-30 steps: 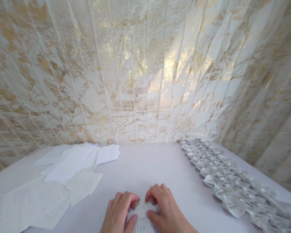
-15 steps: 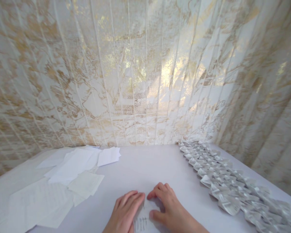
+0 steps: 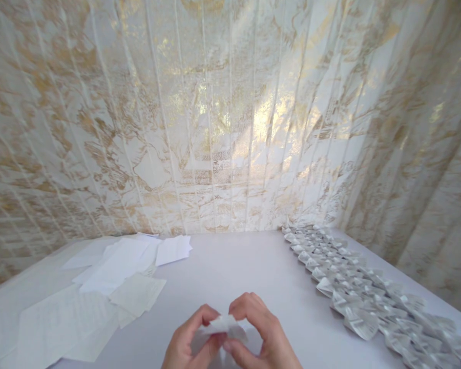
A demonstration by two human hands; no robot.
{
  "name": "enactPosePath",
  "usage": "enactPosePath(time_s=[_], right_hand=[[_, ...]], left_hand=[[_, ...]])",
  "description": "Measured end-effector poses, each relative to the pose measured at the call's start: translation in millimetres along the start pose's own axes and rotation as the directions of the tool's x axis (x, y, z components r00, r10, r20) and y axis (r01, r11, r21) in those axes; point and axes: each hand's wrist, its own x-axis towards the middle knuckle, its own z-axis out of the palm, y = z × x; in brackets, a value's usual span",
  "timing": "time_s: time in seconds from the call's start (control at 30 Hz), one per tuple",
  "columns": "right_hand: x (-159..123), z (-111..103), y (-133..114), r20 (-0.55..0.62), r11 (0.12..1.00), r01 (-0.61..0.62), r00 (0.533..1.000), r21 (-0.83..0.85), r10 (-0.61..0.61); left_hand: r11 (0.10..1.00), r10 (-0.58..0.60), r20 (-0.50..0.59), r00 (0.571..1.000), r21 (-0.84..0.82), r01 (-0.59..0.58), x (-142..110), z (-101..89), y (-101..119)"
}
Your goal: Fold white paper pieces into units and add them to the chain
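Note:
Near the bottom middle of the head view, a small piece of folded white paper (image 3: 227,324) is pinched between both hands. My left hand (image 3: 192,335) grips its left side, thumb below and forefinger above. On the right side, my right hand (image 3: 259,328) closes on it with curled fingers and the thumb tip near my left thumb. The paper is raised and tilted, its folds blurred, and its lower part is partly hidden by the fingers.
Loose white and printed paper sheets (image 3: 69,318) overlap on the left of the white table (image 3: 230,266). A small stack of white paper (image 3: 173,250) lies behind them. Rows of folded printed paper pieces (image 3: 361,312) run along the right. A patterned curtain (image 3: 215,128) hangs behind.
The paper lay flat on the table beneath my hands with printed marks showing. Now both hands hold it up, and the fingers of both have curled around it.

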Motion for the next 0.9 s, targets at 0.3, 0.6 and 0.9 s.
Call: enactPosePath(time_s=[0.3,0.6,0.9], right_hand=[[-8,0,18,0.198,0.601,0.300,0.953,-0.741,-0.232],[-6,-16,11,0.357,0.859,-0.083,0.886,-0.506,0.295],[1,-26,18,0.284,0.838,-0.354,0.825,-0.415,0.489]], left_hand=[[0.921,0.130,-0.008,0.992,0.371,-0.118,-8,11.0,7],[0.797,0.035,0.235,0.971,0.580,-0.169,3,-1.4,12],[0.810,0.024,0.197,0.980,0.570,-0.135,0,-3.9,5]])
